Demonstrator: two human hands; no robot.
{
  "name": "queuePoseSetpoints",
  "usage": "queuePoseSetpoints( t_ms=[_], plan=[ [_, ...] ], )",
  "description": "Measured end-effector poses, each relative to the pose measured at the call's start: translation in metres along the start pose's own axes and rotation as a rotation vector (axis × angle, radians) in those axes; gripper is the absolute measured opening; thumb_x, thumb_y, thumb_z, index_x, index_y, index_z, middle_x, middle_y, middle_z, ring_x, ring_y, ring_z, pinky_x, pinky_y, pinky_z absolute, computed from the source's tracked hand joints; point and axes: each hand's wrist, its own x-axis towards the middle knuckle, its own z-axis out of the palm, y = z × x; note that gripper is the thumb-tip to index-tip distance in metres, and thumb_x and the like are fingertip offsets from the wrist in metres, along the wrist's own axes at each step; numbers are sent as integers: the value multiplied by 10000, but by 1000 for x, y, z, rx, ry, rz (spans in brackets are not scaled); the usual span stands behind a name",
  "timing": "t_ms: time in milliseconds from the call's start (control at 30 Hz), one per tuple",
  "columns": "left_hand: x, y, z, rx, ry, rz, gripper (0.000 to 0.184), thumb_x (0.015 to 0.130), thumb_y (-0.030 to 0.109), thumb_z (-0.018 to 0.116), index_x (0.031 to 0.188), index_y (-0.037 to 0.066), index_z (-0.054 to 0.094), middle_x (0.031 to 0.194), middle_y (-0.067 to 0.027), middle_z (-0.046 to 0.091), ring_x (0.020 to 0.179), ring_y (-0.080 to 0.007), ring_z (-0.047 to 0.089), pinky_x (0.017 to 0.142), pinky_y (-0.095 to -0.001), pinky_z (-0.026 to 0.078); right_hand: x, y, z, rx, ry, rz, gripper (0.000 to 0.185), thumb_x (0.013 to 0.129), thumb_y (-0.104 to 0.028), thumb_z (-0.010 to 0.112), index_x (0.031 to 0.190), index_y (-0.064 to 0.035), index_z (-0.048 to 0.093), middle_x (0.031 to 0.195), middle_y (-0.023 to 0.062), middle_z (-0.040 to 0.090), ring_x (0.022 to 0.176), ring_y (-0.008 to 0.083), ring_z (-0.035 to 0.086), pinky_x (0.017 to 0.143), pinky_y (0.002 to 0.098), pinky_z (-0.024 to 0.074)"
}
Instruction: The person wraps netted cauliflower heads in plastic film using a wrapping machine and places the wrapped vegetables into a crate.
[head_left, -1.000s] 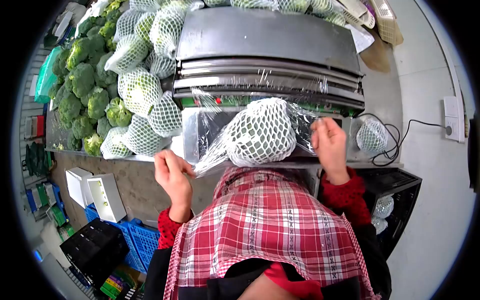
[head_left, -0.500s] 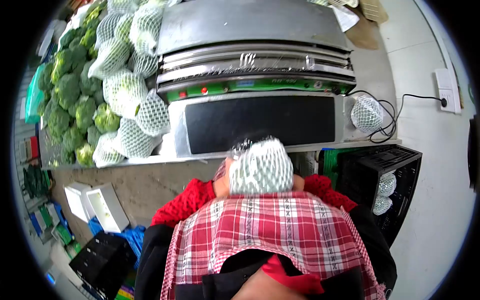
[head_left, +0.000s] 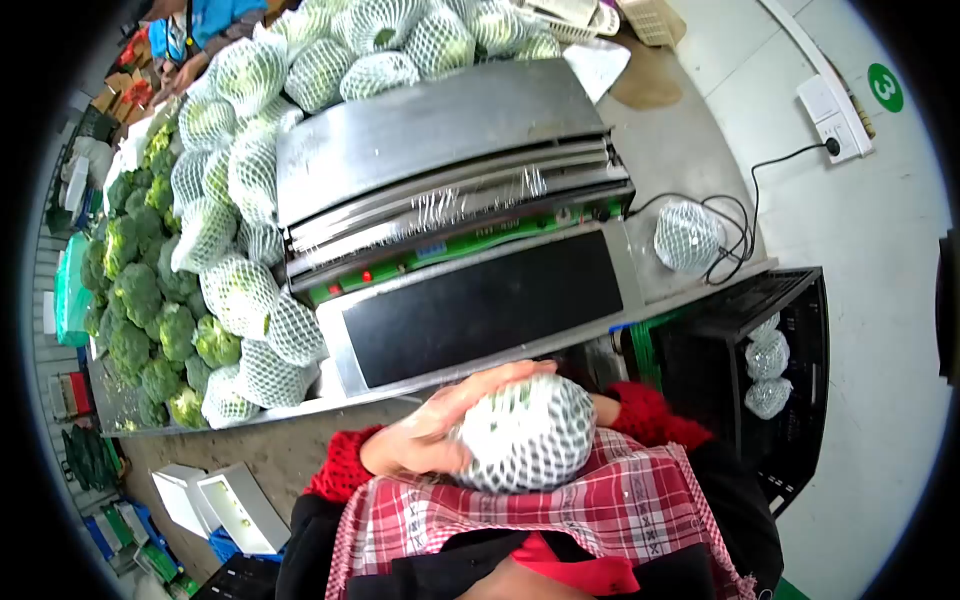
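Note:
A broccoli head in a white foam net (head_left: 530, 430) is held in front of my apron, just below the wrapping machine's black plate (head_left: 485, 310). My left hand (head_left: 435, 425) curls around its left side, with fingers over the top and the thumb lower down. On the right side, my right hand (head_left: 606, 410) grips it; most of those fingers are hidden behind the broccoli. The wrapping machine (head_left: 440, 150), with a steel cover and green control strip, stands on the bench beyond.
Netted heads (head_left: 240, 295) and loose broccoli (head_left: 135, 290) pile up on the left. One netted head (head_left: 688, 237) sits beside a black cable at right. A black crate (head_left: 800, 420) below holds several wrapped heads. Another person (head_left: 195, 40) is at the far left.
The view has turned, so the bench looks tilted. The netted broccoli has been rotated, and my left hand now shows around its left side. Clear film seen by the hand earlier is out of sight.

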Motion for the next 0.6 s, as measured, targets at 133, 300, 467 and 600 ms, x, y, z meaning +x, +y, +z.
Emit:
queuePoseSetpoints(
  t_ms=[133,300,467,600],
  plan=[
    [13,-28,-13,246,491,-31,488,994,342,421,1222,-70,550,1086,-141,660,970,-196,620,885,-290,459,-21,16,-41,-74,498,-263,685,912,-491,574,1329,30,421,1252,120,538,1170,192,512,1025,355,389],
    [108,-23,-7,271,483,76,415,991,299,398,1161,-47,552,1101,-130,575,1051,-207,541,917,-305,409,-9,-31,-101,128,569,-640,786,894,-609,502,1365,13,406,1311,151,523,1149,305,551,1007,442,433],
    [187,19,-162,1322,855,319,647,764,327,734,1240,-35,488,1207,-236,535,1134,-389,501,979,-446,404,-29,-196,-181,-288,1149,-805,534,904,-430,580,1231,-9,568,1171,114,615,1037,220,596,890,364,474],
    [238,91,-266,1807,987,398,728,724,274,731,1335,30,419,1339,-219,442,1246,-383,409,1015,-453,352,-59,-255,-332,-690,1520,-733,464,840,-427,661,985,14,663,950,70,643,873,180,585,816,329,457]
  ],
)
